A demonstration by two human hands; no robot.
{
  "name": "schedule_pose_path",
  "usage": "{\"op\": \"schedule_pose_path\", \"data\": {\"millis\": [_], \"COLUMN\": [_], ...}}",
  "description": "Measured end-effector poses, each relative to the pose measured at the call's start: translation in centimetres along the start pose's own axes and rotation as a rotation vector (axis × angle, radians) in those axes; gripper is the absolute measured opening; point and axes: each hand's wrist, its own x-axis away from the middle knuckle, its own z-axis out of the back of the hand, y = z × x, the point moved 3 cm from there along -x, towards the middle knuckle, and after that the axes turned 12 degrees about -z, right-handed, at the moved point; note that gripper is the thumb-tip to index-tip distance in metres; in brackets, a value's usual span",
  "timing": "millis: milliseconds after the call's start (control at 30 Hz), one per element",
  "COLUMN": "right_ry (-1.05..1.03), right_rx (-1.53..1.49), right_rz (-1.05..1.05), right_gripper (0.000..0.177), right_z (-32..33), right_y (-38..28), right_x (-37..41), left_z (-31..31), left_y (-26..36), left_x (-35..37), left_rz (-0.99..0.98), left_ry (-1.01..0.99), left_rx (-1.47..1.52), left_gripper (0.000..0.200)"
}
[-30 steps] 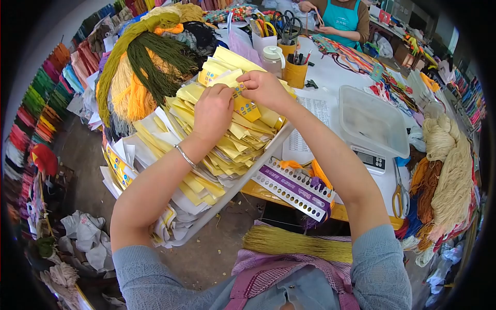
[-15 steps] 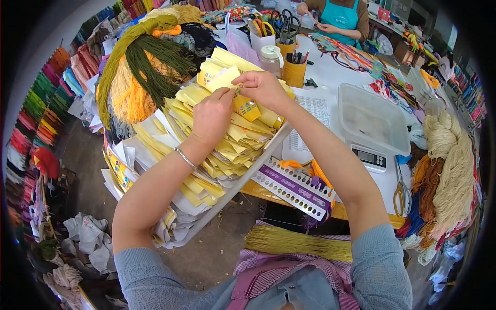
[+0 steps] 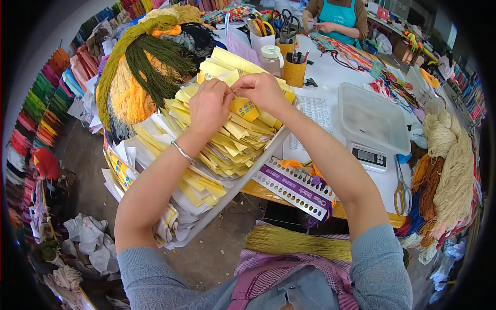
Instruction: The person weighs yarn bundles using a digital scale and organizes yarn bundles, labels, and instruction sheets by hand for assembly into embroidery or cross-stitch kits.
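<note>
Now the left hand (image 3: 209, 106) sits closer to the right hand (image 3: 262, 90), and both hands pinch one small yellow paper label (image 3: 245, 108).

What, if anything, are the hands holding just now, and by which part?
The left hand and right hand together pinch a yellow label by its top edge, above the heap of labels.

Item: small yellow printed paper label (image 3: 244, 108), pinched between my left hand (image 3: 209, 106) and right hand (image 3: 263, 90), tilted, print up, just above the loose, unevenly stacked heap of yellow paper slips (image 3: 227, 147).
</note>
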Motion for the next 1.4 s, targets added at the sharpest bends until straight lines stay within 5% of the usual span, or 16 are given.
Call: {"op": "schedule_pose_path", "data": {"millis": [200,467,600,1000,1167,1400], "right_ry": [0.054,0.041,0.07,0.043,-0.055,-0.04], "right_rx": [0.085,0.015,0.087,0.175,0.424,0.519], "right_rz": [0.035,0.023,0.041,0.015,-0.024,0.142], "right_gripper": [0.028,0.03,0.029,0.031,0.058,0.074], "right_z": [-0.1,-0.1,-0.1,0.0,0.3,0.1], "right_y": [0.4,0.3,-0.2,-0.7,-1.3,0.0], "right_x": [0.3,0.6,0.9,1.2,1.2,0.4], "left_z": [0.1,-0.7,-1.4,-1.0,0.1,6.7], "left_y": [0.0,-0.6,-1.3,-1.0,0.2,1.2], "left_x": [0.1,0.5,0.7,0.6,-0.1,-3.6], "left_rz": [0.031,0.408,0.428,0.221,-0.003,-0.178], "left_ry": [-0.02,-0.019,-0.021,0.062,0.033,-0.001], "left_rx": [0.117,0.417,0.479,0.269,0.171,0.109], "left_gripper": [0.01,0.014,0.015,0.012,0.006,0.005]}}
